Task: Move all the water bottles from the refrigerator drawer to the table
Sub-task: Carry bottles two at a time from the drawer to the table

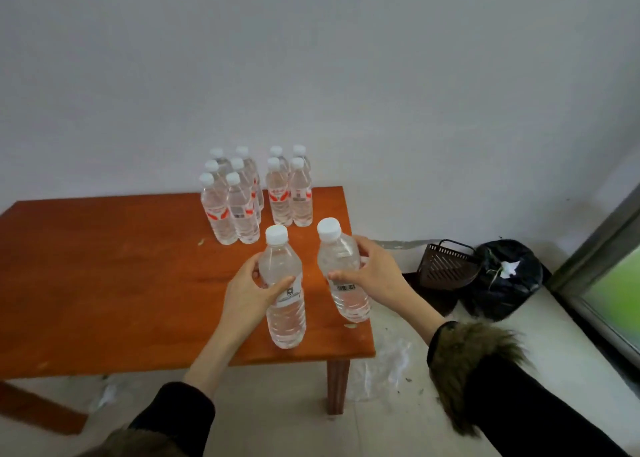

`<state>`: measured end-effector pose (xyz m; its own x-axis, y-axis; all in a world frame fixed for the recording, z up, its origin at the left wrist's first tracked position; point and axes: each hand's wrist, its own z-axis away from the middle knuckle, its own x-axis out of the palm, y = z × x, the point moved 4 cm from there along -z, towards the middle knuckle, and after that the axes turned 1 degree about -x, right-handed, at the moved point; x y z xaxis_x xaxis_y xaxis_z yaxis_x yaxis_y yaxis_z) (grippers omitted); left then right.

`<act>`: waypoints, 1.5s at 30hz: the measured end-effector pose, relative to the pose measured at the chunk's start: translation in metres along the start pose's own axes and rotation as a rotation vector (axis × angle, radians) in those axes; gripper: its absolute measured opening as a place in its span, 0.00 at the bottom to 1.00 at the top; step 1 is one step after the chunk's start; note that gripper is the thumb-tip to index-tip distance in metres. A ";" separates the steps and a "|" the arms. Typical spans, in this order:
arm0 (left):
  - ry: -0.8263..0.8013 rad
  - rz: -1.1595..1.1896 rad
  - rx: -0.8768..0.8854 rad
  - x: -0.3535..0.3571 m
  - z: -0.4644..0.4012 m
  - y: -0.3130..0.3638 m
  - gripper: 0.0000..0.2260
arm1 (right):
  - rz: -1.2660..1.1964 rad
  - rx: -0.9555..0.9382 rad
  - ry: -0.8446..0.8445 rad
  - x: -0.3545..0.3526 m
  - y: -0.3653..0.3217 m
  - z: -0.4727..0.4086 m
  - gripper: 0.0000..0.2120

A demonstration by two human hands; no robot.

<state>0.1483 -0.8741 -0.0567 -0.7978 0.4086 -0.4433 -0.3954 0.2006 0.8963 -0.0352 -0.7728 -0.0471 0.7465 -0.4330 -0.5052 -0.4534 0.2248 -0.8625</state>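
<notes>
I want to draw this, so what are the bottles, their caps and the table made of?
The bottle in the left hand looks like thin clear plastic: you see through it, and it has ribs. Its cap looks like white matte plastic. The table looks like wood with a reddish-brown finish that has a soft sheen; whether it is solid wood or veneer cannot be told.

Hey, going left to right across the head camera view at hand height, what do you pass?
Table → left hand → bottle it holds → bottle in the right hand → right hand → brown basket → black bag → window frame.
</notes>
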 end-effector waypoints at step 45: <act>-0.330 -0.149 -0.015 0.044 -0.328 -0.066 0.32 | -0.030 0.283 -0.021 0.087 0.072 -0.293 0.32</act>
<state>-0.0096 -1.1611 -0.1354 -0.5420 0.6415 -0.5429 -0.5050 0.2677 0.8205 -0.1453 -1.0501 -0.1453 0.7686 -0.4256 -0.4776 -0.2795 0.4481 -0.8491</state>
